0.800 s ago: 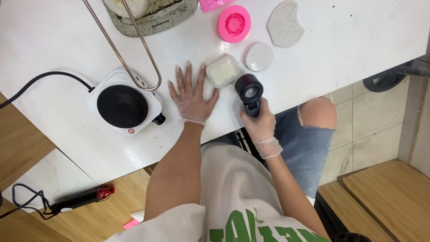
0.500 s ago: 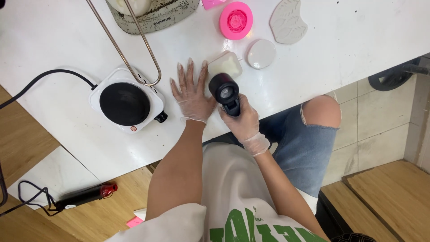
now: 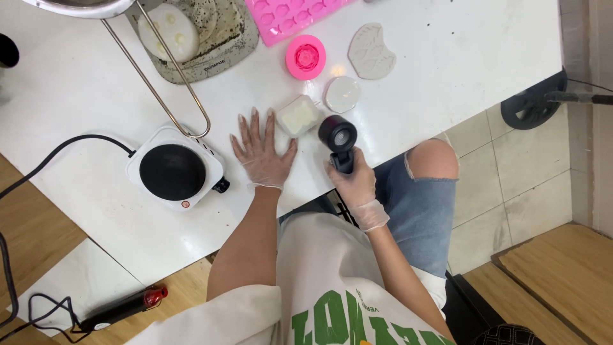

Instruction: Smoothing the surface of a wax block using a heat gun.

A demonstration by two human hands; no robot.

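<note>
Head view, looking straight down: the right hand (image 3: 353,185) is clenched around the grip of a black heat gun (image 3: 338,142), whose round barrel end faces up toward the camera and sits over the table edge. The square white mould (image 3: 298,115) lies just up and to the left of that barrel, close beside it but, as far as this angle lets me judge, not touching it. The gun's long axis runs from the wrist up toward the mould, tilted slightly left.

On the mould's other side the left hand (image 3: 260,153) rests flat and open on the white table (image 3: 76,83), fingers spread, holding nothing, its thumb near the mould's lower left corner. Of the two, the left hand lies closer to the mould's edge, while the right carries the tool.

Just right of the mould stands a round white mould (image 3: 343,94); beyond it are a pink round mould (image 3: 306,57), a grey leaf-shaped mould (image 3: 371,50) and a pink tray mould (image 3: 290,16). Well to the left sits a small electric hotplate (image 3: 174,169), with a long wire handle (image 3: 159,73) reaching over it. Nothing stands between gun and mould.
</note>
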